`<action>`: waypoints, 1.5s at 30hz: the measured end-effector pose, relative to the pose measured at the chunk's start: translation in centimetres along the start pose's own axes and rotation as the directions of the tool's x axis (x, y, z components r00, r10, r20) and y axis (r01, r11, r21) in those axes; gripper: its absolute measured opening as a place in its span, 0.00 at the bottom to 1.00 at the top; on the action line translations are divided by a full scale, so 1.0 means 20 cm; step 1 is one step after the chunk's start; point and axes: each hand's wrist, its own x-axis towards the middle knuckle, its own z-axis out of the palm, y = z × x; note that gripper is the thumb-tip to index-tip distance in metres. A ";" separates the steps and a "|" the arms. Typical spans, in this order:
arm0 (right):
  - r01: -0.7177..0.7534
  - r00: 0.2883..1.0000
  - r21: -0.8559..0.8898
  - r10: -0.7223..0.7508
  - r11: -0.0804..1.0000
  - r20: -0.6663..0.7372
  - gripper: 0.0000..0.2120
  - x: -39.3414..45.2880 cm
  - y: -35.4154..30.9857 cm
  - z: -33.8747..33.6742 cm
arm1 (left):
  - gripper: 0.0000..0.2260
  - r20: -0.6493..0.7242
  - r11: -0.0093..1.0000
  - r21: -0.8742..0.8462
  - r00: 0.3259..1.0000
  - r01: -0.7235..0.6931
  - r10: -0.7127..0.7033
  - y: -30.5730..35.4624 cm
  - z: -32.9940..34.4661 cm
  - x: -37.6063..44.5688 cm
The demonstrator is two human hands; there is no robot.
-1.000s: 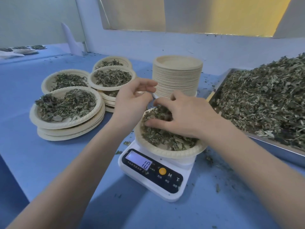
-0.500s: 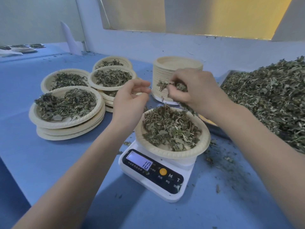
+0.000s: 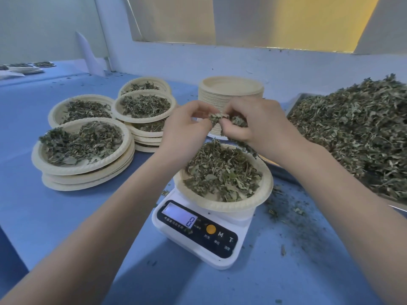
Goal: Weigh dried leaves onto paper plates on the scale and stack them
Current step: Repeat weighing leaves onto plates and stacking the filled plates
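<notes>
Head view: fine-tuning the weight, it looks like. Both hands hover above the plate (image 3: 223,208) on the scale (image 3: 199,234). Left hand (image 3: 185,126) pinches a small leaf clump (image 3: 217,117) with curled fingers; right hand (image 3: 257,126) curls round a bigger pinch of leaves (image 3: 239,121), thumb and fingers closed on it. The two hands nearly touch at the clump. Plate sits flat, round, so no long axis; leaves heaped in its well. Display shows one digit, likely 8, blurry. Next move likely calls for dropping small bits until target, then lifting the plate onto a filled stack (image 3: 84,170) at left. Empty plates (image 3: 231,93) behind, leaf tray (image 3: 352,137) right, on the blue surface (image 3: 55,216).
</notes>
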 end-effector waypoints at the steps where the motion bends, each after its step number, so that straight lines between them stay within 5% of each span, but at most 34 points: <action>1: -0.006 1.000 -0.005 0.006 1.000 -0.004 0.06 0.00 0.01 0.00 | 0.15 0.027 1.000 0.026 1.000 -0.011 0.010 0.01 0.02 0.01; 11: -0.112 0.994 -0.189 0.109 0.976 -0.025 0.05 -0.11 0.26 -0.20 | 0.16 0.243 0.972 0.189 0.966 -0.138 0.089 0.13 0.30 0.10; 18: -0.269 0.881 -0.597 0.444 0.756 0.165 0.23 -0.18 0.42 -0.25 | 0.19 0.398 0.933 0.317 0.917 -0.170 0.032 0.18 0.46 0.15; 26: -0.116 0.966 -0.080 0.131 0.990 0.222 0.19 -0.11 0.14 -0.03 | 0.18 0.120 0.973 0.230 0.993 -0.025 -0.002 0.10 0.22 0.15; 29: -0.065 0.942 -0.142 0.108 0.988 0.319 0.29 -0.08 0.05 0.09 | 0.20 0.015 0.982 0.181 0.998 0.056 -0.060 0.04 0.08 0.13; 34: 0.005 0.944 -0.262 0.081 0.965 0.318 0.31 -0.04 -0.03 0.23 | 0.18 -0.077 0.982 0.148 0.991 0.117 -0.106 -0.03 -0.08 0.09; 39: -0.041 0.933 -0.337 0.157 0.941 0.324 0.22 0.02 -0.07 0.28 | 0.18 -0.094 0.984 0.126 0.989 0.129 -0.117 -0.08 -0.15 0.05; 45: -0.015 0.947 -0.192 0.075 0.981 0.313 0.09 0.06 -0.07 0.25 | 0.17 -0.076 0.989 0.072 0.989 0.128 -0.123 -0.13 -0.16 0.02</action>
